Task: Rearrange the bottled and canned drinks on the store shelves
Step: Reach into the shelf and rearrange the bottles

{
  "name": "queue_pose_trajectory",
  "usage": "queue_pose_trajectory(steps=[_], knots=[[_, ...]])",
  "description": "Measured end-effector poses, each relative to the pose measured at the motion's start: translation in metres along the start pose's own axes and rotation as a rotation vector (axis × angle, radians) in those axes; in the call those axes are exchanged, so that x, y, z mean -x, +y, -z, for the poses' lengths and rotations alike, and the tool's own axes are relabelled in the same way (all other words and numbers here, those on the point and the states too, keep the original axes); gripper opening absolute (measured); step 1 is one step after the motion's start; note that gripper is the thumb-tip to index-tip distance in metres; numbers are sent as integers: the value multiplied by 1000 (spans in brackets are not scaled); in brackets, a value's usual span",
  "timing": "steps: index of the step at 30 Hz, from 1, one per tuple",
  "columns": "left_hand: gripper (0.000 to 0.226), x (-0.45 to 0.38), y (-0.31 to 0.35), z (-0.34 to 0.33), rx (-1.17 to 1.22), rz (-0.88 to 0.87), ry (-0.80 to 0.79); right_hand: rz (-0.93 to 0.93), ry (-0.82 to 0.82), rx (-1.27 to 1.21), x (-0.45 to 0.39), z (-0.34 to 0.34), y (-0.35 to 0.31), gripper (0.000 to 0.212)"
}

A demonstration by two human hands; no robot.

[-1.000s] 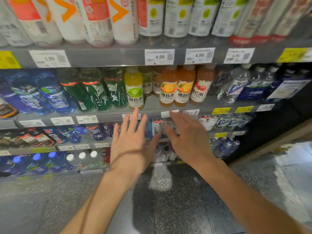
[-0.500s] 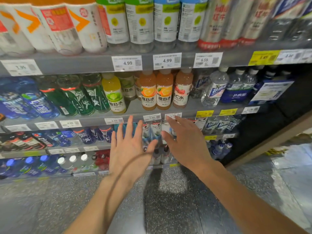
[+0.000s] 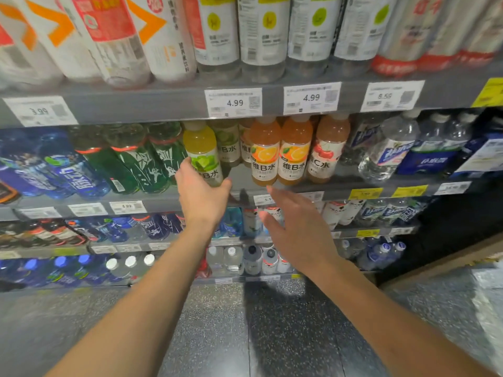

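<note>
yellow-green drink bottle (image 3: pixel 201 148) | upright, white cap, lime label | shelf (image 3: pixel 353 187) front edge, left of two orange drink bottles (image 3: pixel 280 153)

glossy plastic bottles (image 3: pixel 202 152), matt grey shelf (image 3: pixel 152 107).

The clear plastic bottle of yellow drink (image 3: pixel 201 148) has a pale cap and a white label printed with green lime slices, and the two clear plastic bottles of orange drink (image 3: pixel 280 151) beside it wear white labels showing orange halves with green leaves. The dark green plastic bottles (image 3: pixel 136 161) carry white brush-stroke markings under a thin red-orange band. White paper price tags (image 3: pixel 233 102) with black digits sit on the grey metal shelf edge (image 3: pixel 141 107), and yellow tags (image 3: pixel 365 193) on the edge below.
</note>
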State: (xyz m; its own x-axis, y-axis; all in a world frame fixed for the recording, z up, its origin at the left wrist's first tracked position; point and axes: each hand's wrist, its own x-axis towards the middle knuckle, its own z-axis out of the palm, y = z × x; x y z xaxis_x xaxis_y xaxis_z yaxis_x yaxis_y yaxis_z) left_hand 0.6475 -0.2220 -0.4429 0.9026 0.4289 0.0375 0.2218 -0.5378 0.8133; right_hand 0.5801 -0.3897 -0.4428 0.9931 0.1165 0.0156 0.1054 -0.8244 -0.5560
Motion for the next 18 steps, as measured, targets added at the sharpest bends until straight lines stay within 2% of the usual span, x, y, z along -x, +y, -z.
queue_pose_trajectory(steps=[4, 7, 10, 13, 16, 18], knots=[[73, -24, -22, -18, 70, 62, 47, -49, 16, -241, -40, -23, -17, 59], [71, -38, -38, -28, 103, 44, 81, -132, -8, -405, -75, -39, -30, 60], [71, -50, -50, -33, 92, 7, 112, -126, -78, -367, -108, -58, -38, 56], [59, -59, -56, -37, 87, -29, 95, -92, -97, -277, -130, -76, -44, 53], [36, -60, -53, -38, 119, -71, 13, -122, -16, -293, -136, -86, -45, 57], [17, -55, -46, -39, 157, -72, -43, -120, 113, -314, -135, -89, -41, 58]])
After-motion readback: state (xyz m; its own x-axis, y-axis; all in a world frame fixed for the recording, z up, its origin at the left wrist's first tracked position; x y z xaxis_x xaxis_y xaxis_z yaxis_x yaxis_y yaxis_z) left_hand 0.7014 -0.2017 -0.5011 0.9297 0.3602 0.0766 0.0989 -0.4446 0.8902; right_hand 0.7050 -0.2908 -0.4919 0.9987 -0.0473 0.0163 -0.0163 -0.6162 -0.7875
